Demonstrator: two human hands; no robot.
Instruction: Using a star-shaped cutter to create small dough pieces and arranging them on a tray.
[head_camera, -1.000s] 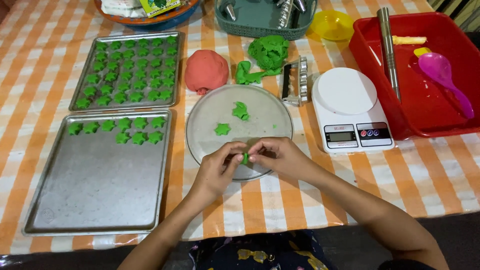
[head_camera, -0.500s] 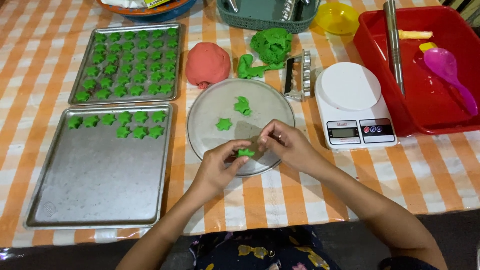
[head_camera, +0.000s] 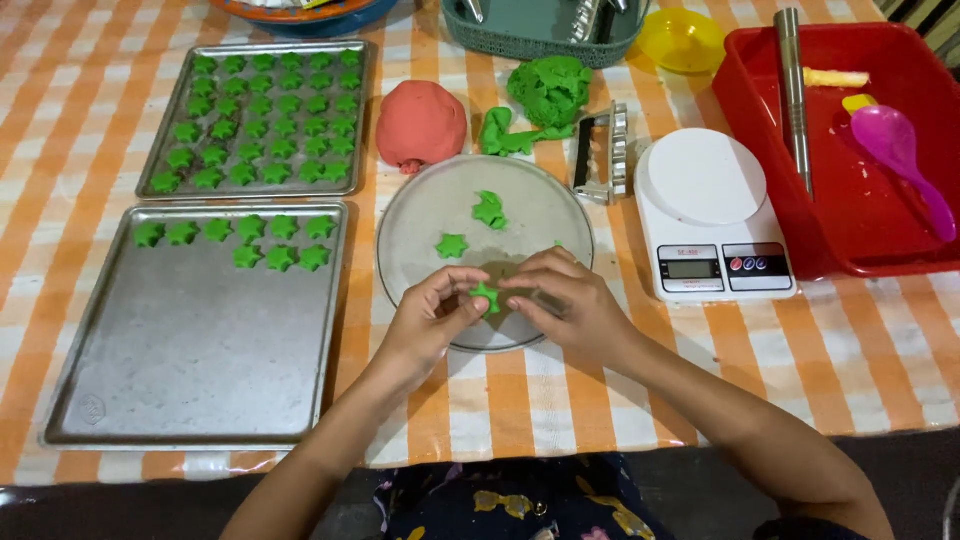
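Pinching closed on the green dough star (head_camera: 487, 296), both hands' fingers (head_camera: 462, 300) risk it being squashed or torn over the round plate (head_camera: 540, 215) just below.

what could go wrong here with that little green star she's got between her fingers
1. The green star is pinched between fingertips of both the left hand and the right hand; soft dough could lose its points or tear.
2. The hands work over the near edge of the round plate; a dropped piece might land on the tablecloth.
3. The partly filled tray lies to the left, so carrying the star across risks bumping the pieces already there.
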